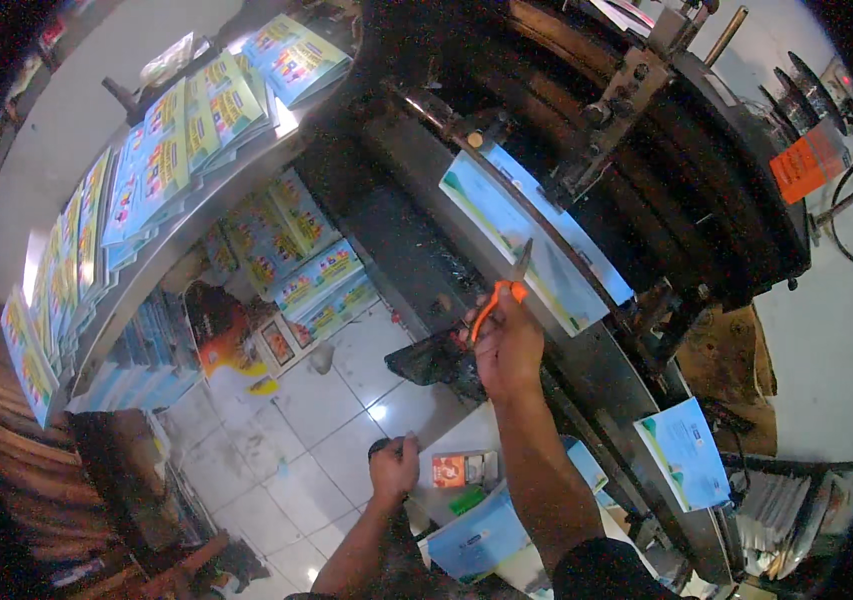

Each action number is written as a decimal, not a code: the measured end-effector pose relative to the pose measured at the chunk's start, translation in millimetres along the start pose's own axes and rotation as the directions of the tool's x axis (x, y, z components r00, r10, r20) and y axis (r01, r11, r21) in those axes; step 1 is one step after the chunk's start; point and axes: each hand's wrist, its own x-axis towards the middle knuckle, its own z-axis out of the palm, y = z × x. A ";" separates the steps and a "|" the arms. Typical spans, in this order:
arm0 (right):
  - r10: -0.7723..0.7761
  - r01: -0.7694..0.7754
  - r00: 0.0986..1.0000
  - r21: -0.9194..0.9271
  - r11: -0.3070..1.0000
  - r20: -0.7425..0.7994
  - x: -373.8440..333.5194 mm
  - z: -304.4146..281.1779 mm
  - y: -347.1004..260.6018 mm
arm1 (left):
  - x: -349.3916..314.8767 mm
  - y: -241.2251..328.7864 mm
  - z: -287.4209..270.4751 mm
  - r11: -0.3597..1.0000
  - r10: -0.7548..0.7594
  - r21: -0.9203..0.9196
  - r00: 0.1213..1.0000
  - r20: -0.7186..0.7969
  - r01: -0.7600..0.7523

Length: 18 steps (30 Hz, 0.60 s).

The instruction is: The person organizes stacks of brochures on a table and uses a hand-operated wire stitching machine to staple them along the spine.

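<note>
My right hand (509,350) is closed around a pair of orange-handled scissors (486,305), their pointed grey blades directed up over an open light-blue booklet sheet (546,265). That sheet lies on the sloping metal bed of a dark machine (386,140), under a long bar. Lower down and to the left, my left hand (393,468) is a fist around a small black rounded thing, mostly hidden by the fingers. To the right of my right forearm, another light-blue booklet (684,452) rests on the machine's lower rail.
Printed booklets (161,150) fan out along a curved shelf at upper left. More stacks (286,230) stand on the tiled floor (321,440). Near my forearms lie a small orange-and-white box (458,470), a green item (466,499) and blue booklets (476,540). An orange card (806,162) hangs at right.
</note>
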 end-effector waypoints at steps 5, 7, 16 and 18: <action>-0.004 0.004 1.000 0.015 1.000 -0.003 3.1 6.3 4.6 | 4.8 -0.5 2.0 0.999 0.037 -0.012 0.999 -0.022 -0.038; -0.002 0.002 1.000 0.021 1.000 -0.003 5.4 5.4 6.6 | 5.4 1.8 2.9 0.999 0.035 -0.018 0.999 -0.035 -0.036; 0.022 -0.020 0.998 0.023 1.000 -0.060 1.6 6.0 8.5 | 6.0 4.6 5.0 0.998 0.062 0.019 0.997 -0.042 -0.062; 0.046 -0.040 0.996 0.074 0.996 -0.081 1.5 1.1 14.0 | 6.5 4.3 6.6 0.997 0.073 0.007 0.996 -0.056 -0.073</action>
